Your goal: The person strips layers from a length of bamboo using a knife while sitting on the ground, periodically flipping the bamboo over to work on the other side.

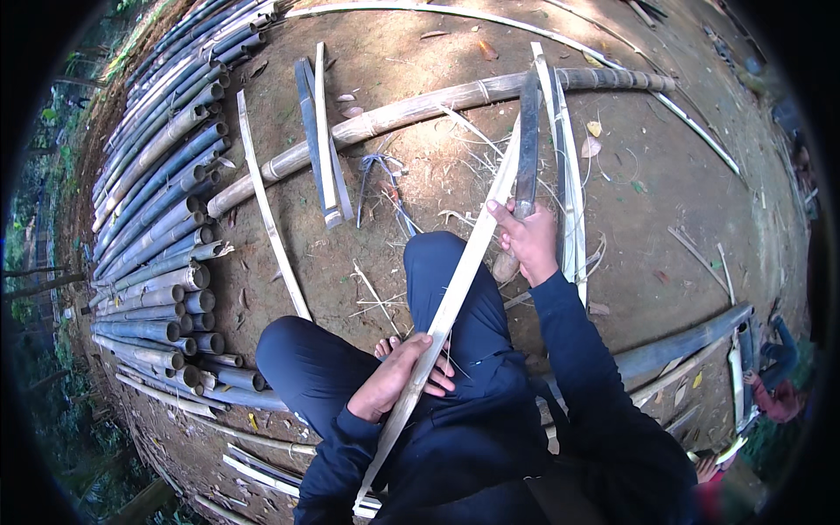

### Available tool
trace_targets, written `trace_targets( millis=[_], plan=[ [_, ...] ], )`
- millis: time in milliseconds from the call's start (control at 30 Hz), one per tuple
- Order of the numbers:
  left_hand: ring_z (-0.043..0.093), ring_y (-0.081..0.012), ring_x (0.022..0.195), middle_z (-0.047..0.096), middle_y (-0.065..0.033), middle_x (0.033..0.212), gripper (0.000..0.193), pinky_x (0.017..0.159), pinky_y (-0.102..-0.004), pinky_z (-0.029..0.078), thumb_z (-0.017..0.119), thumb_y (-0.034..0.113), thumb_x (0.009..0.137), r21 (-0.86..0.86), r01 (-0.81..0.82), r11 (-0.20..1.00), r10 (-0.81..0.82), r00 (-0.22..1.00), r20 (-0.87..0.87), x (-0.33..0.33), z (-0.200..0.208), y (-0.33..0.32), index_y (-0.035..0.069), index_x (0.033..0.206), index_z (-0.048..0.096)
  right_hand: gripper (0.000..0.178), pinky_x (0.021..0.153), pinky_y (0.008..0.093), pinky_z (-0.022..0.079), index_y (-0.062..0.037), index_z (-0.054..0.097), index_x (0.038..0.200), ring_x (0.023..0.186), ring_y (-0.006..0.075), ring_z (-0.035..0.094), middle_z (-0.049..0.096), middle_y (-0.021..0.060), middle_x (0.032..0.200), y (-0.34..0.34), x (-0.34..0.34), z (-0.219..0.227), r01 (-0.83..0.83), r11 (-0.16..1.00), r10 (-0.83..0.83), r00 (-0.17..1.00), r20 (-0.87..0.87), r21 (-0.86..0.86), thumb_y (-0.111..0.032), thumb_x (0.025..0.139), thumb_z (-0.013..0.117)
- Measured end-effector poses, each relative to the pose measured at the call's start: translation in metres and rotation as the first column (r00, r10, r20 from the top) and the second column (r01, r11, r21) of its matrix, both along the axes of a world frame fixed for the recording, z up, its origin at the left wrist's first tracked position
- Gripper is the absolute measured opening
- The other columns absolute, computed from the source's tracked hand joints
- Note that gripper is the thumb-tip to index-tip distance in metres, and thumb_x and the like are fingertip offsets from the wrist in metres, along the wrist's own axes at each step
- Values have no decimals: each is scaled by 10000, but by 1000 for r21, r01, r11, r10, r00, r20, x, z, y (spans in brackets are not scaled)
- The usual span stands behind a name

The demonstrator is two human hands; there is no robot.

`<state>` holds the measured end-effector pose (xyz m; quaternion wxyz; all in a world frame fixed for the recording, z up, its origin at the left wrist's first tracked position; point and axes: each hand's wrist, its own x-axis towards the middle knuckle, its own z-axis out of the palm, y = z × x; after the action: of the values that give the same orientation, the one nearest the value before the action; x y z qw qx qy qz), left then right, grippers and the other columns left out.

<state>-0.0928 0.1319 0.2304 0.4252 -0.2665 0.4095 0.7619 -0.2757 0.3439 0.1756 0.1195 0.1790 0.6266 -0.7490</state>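
A long pale split bamboo strip [457, 293] runs slantwise across my lap, from beside my left hip up toward the middle. My left hand [398, 376] is closed around its lower part, with fingers showing beyond the far edge. My right hand [528, 238] grips the wooden handle of a machete [527, 140], whose dark blade points away from me. The blade lies close beside the strip's upper end; whether they touch I cannot tell. My right thumb rests near the strip's edge. Thin shavings [477, 162] are scattered beyond the strip.
A bamboo pole [402, 114] lies across the ground ahead, with split strips [322, 131] leaning over it. Stacked bamboo poles [166, 210] fill the left side. More pale strips [573, 201] lie right of the machete. At the far right another person [779, 394] is partly visible.
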Motion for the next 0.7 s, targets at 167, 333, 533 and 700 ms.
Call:
trace_targets(
  millis=[167,333,533,700],
  plan=[
    [684,-172,672,670,-103,831,502,668,-286,561,429,486,1022,-363,171,916,-257,945,-203,-33,-14,-13,5,1082,560,289,429,266,425,-64,516,807,468,72,518,558,-2,606,-11,46,13,-194,963,193,981,22,185,-172,846,781],
    [602,-165,479,601,-60,687,466,436,-266,491,432,484,1020,-120,100,988,-125,967,-221,-52,-24,-23,36,1024,559,288,539,302,456,-14,588,765,557,98,560,590,56,601,-41,85,6,-311,901,372,912,-171,302,-218,846,774],
    [361,-62,357,404,20,567,397,338,-214,322,428,437,1035,-13,54,998,-55,994,-90,-46,-29,-23,72,909,519,315,512,363,471,19,617,885,559,270,623,595,160,651,-8,92,7,-147,636,531,796,-291,758,-281,880,711],
    [436,-102,383,435,1,634,318,355,-246,391,409,379,1050,46,55,997,-45,979,-197,-47,-44,-14,76,993,484,351,614,399,523,-1,599,1061,717,294,652,616,130,836,36,119,-1,-27,203,830,535,-157,979,-185,790,726]
  ],
)
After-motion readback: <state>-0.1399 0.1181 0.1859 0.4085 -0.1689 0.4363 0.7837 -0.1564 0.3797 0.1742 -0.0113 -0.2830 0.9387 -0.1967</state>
